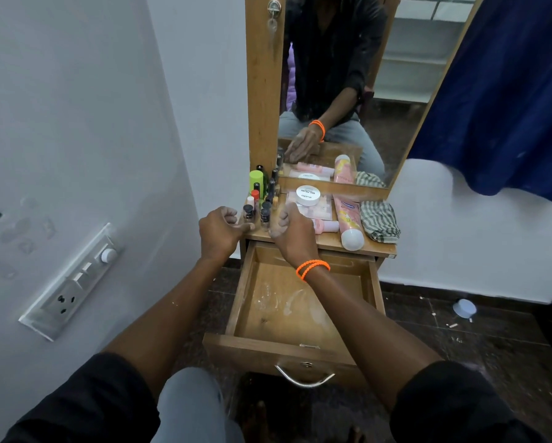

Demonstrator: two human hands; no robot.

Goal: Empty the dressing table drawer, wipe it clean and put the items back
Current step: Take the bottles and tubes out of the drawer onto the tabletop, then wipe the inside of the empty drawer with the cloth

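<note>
From my head camera I look down on the drawer (pixel 300 302), pulled fully out of the dressing table and holding nothing, with pale dusty smears across its wooden floor and its metal handle (pixel 305 377) at the near edge. My left hand (pixel 218 230) hangs at the front left corner of the worktop (pixel 383 249), fingers curled in with nothing in them. My right hand (pixel 292 230), with 2 orange bands (pixel 313 269) on its wrist, is also curled just beside it; whether its fingertips touch anything I cannot tell. The drawer's items stand on the worktop: a cluster of small nail polish bottles (pixel 263 203) at the left, just past my knuckles, with a green-capped bottle (pixel 257 180) behind them, a round white jar (pixel 308 195) lying on a clear packet, a small pink bottle (pixel 327 225) lying flat, a pink tube (pixel 348 222) on its side, and a folded striped cloth (pixel 380 220) at the right end. The mirror (pixel 364 75) behind reflects them.
</note>
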